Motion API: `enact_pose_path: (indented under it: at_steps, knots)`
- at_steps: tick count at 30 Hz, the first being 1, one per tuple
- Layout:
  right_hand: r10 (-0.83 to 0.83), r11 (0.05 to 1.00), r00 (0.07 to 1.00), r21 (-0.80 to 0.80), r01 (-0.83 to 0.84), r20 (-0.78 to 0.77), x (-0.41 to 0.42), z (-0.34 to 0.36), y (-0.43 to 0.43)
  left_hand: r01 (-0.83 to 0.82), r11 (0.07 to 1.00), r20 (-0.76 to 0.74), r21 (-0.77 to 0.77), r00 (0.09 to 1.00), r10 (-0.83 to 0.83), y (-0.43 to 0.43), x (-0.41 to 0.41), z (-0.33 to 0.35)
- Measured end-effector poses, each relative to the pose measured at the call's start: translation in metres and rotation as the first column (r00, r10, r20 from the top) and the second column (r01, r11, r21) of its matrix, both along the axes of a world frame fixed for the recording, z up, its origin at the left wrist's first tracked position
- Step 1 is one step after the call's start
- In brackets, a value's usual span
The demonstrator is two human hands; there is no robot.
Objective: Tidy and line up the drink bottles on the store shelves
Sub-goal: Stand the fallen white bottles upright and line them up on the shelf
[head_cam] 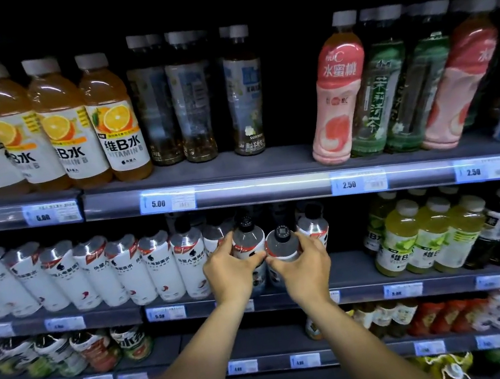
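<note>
On the second shelf, front edge: my two hands meet on a pair of black-capped bottles at the right end of the long white-labelled row.
Left hand (230, 268): wrapped around the left black-capped bottle (248, 239), fingers curled on its far-left side, thumb pointing toward my other hand.
Right hand (304, 261): closed around the right black-capped bottle (282, 243), which leans forward so its cap faces me.
Where the bottles stand: both sit at the shelf lip (196, 309), touching each other, between the white-labelled row (129, 270) and one more bottle of the same kind (313, 225) just beside my right hand.
Gap: dark, bare shelf lies to the right of that last bottle, before the yellow-green bottles (417, 236).
Step in hand, as I judge it: stand the pair upright and flush with the row's front line.
How to do it well: grip low on the bodies, not the shoulders; tip the leaning one back until its base sits flat; slide rather than lift, so neighbours do not topple.
Labels: I cannot read which way these two face, as my hands cover them; turning them to match the row would suit.
Risk: the row leans in this view, so a hard nudge could knock the next bottle.
Upper shelf: orange vitamin drinks (116, 119) are untouched.
</note>
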State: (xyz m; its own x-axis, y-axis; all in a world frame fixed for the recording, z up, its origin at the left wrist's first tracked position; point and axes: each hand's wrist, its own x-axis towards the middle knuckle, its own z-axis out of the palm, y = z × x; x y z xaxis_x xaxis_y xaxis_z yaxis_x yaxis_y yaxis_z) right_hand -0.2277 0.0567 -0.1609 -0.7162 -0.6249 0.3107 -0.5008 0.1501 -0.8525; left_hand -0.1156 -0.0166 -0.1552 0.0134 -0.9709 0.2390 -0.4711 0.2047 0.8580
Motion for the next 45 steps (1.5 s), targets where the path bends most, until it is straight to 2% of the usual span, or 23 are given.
enact_pose_path:
  at_steps: [6, 12, 16, 21, 25, 39, 45]
  knots:
    - [-0.051, 0.999, 0.998, 0.007, 0.050, 0.037, 0.001, 0.001, -0.003, 0.047, 0.999, -0.048, 0.002, 0.998, -0.047, -0.003, -0.001, -0.010]
    - [-0.098, 0.984, 0.995, 0.147, 0.099, -0.011, -0.004, 0.004, -0.005, 0.082, 0.997, 0.004, 0.003, 0.997, -0.082, -0.002, -0.002, -0.009]
    - [-0.052, 0.986, 0.995, 0.155, 0.066, -0.089, -0.006, 0.001, -0.007, 0.079, 0.996, 0.085, -0.030, 0.993, -0.076, -0.001, -0.001, -0.006]
    - [-0.038, 0.963, 0.945, 0.241, 0.121, -0.324, 0.005, -0.002, -0.006, 0.071, 0.996, 0.286, -0.060, 0.957, -0.050, -0.002, 0.002, -0.003]
    - [-0.035, 0.945, 0.937, 0.293, 0.143, -0.347, 0.000, 0.010, -0.008, 0.060, 0.996, 0.441, -0.066, 0.897, -0.025, -0.004, 0.005, 0.001]
    - [0.018, 0.935, 0.833, 0.303, 0.181, -0.553, -0.012, 0.006, -0.016, 0.130, 0.987, 0.525, -0.093, 0.849, -0.062, -0.013, 0.012, 0.006]
    - [0.050, 0.926, 0.827, 0.337, 0.171, -0.559, -0.014, 0.006, -0.016, 0.164, 0.984, 0.547, -0.068, 0.831, -0.101, -0.017, 0.017, 0.012]
